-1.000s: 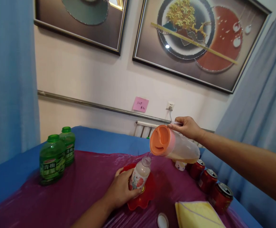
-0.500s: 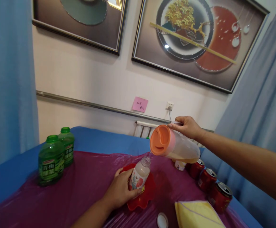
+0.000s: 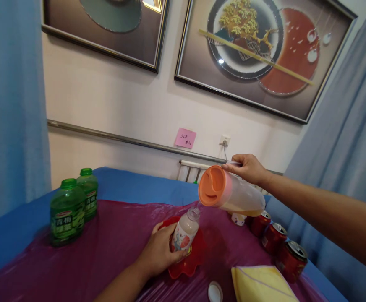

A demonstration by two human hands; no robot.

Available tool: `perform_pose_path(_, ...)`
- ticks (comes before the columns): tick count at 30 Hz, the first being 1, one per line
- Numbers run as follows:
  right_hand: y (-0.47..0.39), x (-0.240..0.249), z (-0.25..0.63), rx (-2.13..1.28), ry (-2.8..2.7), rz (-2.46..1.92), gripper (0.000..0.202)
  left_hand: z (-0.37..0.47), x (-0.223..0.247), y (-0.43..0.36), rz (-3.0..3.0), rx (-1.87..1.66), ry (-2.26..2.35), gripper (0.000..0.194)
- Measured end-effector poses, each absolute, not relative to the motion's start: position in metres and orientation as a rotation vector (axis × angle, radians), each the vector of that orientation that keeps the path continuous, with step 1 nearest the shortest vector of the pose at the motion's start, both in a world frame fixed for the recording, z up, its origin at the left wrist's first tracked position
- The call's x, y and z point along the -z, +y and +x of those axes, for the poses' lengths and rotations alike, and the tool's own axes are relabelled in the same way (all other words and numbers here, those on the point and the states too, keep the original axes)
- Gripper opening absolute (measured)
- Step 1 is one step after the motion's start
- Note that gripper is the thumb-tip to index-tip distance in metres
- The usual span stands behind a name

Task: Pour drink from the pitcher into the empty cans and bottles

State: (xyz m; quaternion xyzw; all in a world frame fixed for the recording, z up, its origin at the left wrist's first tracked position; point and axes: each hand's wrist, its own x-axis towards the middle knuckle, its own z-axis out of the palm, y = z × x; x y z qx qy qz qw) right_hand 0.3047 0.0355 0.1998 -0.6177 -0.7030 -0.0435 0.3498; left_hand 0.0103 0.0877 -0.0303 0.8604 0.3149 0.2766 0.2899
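My left hand (image 3: 159,251) is wrapped round a small clear bottle (image 3: 186,233) with a printed label, its open mouth tilted a little to the right. Beneath the bottle lies a red dish with a wavy rim (image 3: 193,263). Gripping the handle of a translucent pitcher (image 3: 244,195), my right hand (image 3: 249,167) keeps it tipped to the left. The pitcher's orange lid (image 3: 213,186) is just above and right of the bottle mouth. Some yellowish liquid shows along the pitcher's lower side. A faint thin stream seems to run between lid and bottle mouth.
Two green bottles (image 3: 67,214) stand at the left. Several red cans (image 3: 291,262) line the right edge beside a folded yellow cloth (image 3: 263,283). A white cap (image 3: 215,291) lies near the front on the purple plastic sheet (image 3: 116,235). Behind is a wall with a metal rail (image 3: 132,141).
A faint stream now seems to show between the pitcher's lid and the bottle mouth. Both hands have stayed almost where they were.
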Motion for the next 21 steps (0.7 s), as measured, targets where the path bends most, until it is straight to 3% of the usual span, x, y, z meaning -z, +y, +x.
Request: perform_pose_path(21, 0.0321, -0.2052, 0.3022, 0.141, -1.826, -1.602, 0.072, 0.0097, 0.0312, 0.0874, 2.287, -0.738, 0.832, 0.061)
